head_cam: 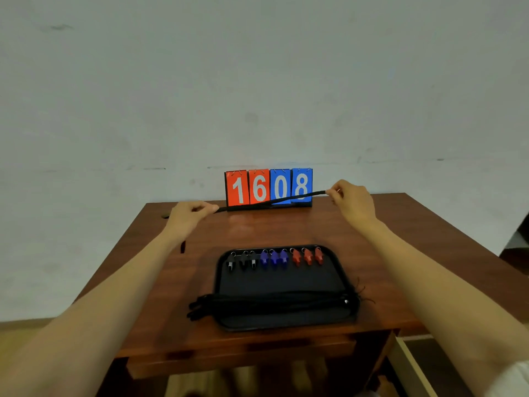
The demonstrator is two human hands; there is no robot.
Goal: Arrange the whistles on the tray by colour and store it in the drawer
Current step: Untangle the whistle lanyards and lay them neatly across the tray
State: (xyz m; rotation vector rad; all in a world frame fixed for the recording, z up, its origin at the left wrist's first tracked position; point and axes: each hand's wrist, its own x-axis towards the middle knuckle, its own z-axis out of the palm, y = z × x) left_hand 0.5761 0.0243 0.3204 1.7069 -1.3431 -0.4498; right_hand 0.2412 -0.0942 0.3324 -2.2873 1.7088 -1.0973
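Note:
A black tray (286, 320) lies on the wooden table (257, 227). Along its far edge stand three black whistles (242, 260), three blue whistles (274, 257) and three red whistles (307, 255), grouped by colour from left to right. A bundle of black lanyards (272, 303) lies across the tray's near part. Above the table's far side, my left hand (191, 214) and my right hand (353, 197) each pinch one end of a black lanyard (272, 202) stretched straight between them.
A flip scoreboard (269, 187) reading 1608 stands at the table's far edge against the wall. The table's drawer front (243, 359) shows below the near edge. A light-coloured furniture edge (412, 365) is at the lower right.

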